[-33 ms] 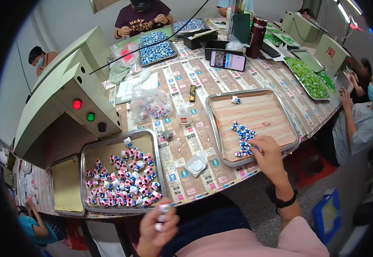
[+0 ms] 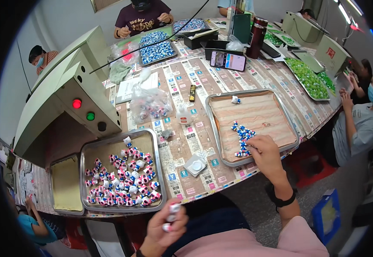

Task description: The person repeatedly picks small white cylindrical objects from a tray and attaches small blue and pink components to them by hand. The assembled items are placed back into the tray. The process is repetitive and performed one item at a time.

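My left hand (image 2: 166, 226), in front of the table edge, is closed around a few small white-and-pink toy figure pieces (image 2: 175, 208) that show between its fingers. Over the right-hand tray (image 2: 281, 105), lined with creased tan cloth, my right hand (image 2: 266, 155) pinches at the edge of a pile of small blue-and-white toy pieces (image 2: 243, 135). Its fingertips touch the pile and partly hide what is between them. One white-and-blue figure (image 2: 236, 100) lies alone near that tray's far edge. At the left, a metal tray (image 2: 163, 171) holds many pink, white and blue figures (image 2: 126, 180).
A beige machine (image 2: 66, 98) with red and green lights stands at left beside a narrow tray (image 2: 66, 184). Between the trays are a white dish (image 2: 196, 165), a small bottle (image 2: 183, 115) and a bag of figures (image 2: 151, 105). A phone (image 2: 228, 61) stands farther back. Co-workers sit around.
My left hand has shifted a little to the right with the toy pieces in it. My right hand has edged slightly left at the pile. Across the table, a co-worker's hands have moved apart.
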{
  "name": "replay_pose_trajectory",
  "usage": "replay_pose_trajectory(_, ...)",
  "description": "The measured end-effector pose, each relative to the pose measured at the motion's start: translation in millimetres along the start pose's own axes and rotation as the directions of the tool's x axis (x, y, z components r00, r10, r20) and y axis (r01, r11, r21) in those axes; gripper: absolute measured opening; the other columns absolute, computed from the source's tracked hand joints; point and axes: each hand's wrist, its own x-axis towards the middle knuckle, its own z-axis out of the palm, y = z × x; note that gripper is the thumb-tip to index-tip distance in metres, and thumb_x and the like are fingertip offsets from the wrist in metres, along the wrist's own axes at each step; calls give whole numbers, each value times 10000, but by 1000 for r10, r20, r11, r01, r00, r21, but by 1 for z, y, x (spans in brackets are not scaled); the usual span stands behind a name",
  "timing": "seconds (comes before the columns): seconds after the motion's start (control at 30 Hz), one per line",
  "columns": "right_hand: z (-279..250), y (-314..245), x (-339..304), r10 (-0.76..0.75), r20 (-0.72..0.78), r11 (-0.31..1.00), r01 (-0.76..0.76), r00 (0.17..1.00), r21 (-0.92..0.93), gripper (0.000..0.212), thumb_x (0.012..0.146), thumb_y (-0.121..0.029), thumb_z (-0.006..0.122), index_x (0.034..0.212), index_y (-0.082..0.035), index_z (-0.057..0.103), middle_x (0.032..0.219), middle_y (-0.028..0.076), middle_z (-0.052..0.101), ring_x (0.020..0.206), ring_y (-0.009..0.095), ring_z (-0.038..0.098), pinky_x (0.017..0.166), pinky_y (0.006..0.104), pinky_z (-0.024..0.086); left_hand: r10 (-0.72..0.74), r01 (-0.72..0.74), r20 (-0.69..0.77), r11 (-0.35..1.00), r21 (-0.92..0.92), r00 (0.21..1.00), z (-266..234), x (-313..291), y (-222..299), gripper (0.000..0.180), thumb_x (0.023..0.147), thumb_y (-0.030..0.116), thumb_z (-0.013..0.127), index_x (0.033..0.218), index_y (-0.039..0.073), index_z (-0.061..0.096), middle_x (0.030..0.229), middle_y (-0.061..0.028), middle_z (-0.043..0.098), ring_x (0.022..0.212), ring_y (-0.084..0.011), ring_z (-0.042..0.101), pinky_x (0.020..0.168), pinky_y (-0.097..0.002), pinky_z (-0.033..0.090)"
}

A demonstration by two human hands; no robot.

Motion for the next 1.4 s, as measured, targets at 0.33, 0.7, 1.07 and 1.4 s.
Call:
replay_pose_trajectory(0.33,11,17,34,-69,352,997,58,934,40,142,771,-54,641,898,-18,694,853,142,657,835,329,605,777,414,477,-191,198,-93,977,84,977,-5,35,-48,379,980,246,516,1265,-1,492,1032,-110,595,794,-161,549,665,-275,456)
replay_pose_trajectory(0.7,12,-2,50,14,413,997,-44,911,62,180,811,-111,629,946,-11,694,838,150,662,770,263,640,704,376,493,-72,96,-151,983,158,986,-5,26,-44,351,958,151,565,1278,22,503,1116,-110,600,941,-165,593,785,-280,520)
replay_pose_trajectory(1.07,4,-58,0,216,635,457,-652,741,605,188,865,9,653,1041,76,645,950,90,665,888,158,670,799,262,553,96,-65,-196,985,157,976,-7,29,-27,391,932,95,594,1306,47,489,1171,-112,575,986,-174,586,838,-285,514)
replay_pose_trajectory(1.4,52,-102,4,-51,286,939,-52,957,339,177,761,7,701,934,-28,692,894,98,657,848,217,640,741,303,510,164,-148,-154,983,107,974,-18,16,-22,401,949,97,570,1332,40,465,1156,-90,582,980,-160,604,820,-264,532)
